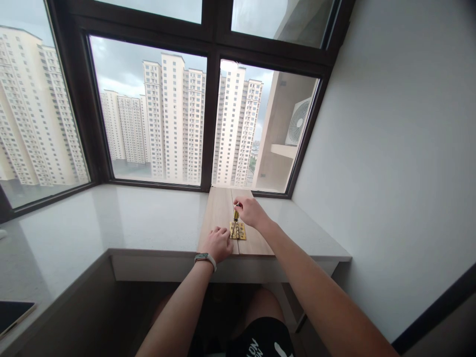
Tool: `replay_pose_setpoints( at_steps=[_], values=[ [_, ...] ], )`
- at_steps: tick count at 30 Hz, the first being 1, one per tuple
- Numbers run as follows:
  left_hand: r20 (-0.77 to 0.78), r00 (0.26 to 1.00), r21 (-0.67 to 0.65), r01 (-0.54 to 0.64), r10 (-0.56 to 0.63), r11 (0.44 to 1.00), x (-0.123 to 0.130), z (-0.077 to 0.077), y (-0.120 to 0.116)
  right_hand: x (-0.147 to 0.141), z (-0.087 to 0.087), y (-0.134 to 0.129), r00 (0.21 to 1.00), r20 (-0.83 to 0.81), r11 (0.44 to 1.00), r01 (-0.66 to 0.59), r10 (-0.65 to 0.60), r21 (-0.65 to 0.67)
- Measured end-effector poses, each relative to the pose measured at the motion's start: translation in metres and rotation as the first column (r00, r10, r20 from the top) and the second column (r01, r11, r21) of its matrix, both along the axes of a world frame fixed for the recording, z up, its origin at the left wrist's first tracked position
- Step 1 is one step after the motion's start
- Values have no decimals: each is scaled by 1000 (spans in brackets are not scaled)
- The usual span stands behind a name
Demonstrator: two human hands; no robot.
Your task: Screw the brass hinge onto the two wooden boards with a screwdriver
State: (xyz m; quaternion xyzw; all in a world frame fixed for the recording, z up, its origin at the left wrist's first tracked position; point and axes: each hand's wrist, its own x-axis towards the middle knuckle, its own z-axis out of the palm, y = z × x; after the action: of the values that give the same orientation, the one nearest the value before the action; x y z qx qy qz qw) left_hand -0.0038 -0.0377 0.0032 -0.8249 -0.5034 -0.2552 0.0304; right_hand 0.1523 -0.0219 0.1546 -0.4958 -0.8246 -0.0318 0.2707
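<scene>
White stone, by its look, makes up the counter (148,223) in my view, with a dark-screened device (15,315) at the lower left edge. Moving right, I find a pale-strapped watch (203,257) on the wrist behind the left hand (215,242). That hand rests on the left wooden board (217,206), fingers bent and close together beside the hinge; I cannot tell whether they pinch anything. The gold hinge (241,232) lies flat across the seam between the boards, near their front edge. Above it stands what I take for a small black-and-yellow screwdriver (236,213), its top clamped between thumb and fingers of the right hand (249,209). Beyond are the right wooden board (258,242) and the plain wall (390,148).

To do this well, I would keep the screwdriver upright, press straight down and turn in short, even twists. I would have the left hand keep board and hinge from sliding, fingertips clear of the tip. A slanted push could make it slip across the metal.
</scene>
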Motion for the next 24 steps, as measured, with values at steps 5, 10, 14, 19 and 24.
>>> replay_pose_setpoints(
  at_steps=[5,10,14,19,24],
  values=[
    [8,1000,2,5,-5,1000,-1,-1,1,0,-2,-1,1000,-3,999,2,-2,35],
    [1,1000,3,4,-4,1000,-1,-2,1,2,-4,2,999,-39,998,-36,38,51],
    [3,1000,8,-1,1,1000,0,-4,3,5,-4,4,999,-32,999,-42,44,33],
    [-2,1000,9,-8,8,1000,0,-4,3,8,-3,6,998,-38,998,-51,50,-29],
    [-7,1000,1,-3,3,1000,0,-4,3,9,-2,4,998,-35,998,-44,43,-46]
  ],
)
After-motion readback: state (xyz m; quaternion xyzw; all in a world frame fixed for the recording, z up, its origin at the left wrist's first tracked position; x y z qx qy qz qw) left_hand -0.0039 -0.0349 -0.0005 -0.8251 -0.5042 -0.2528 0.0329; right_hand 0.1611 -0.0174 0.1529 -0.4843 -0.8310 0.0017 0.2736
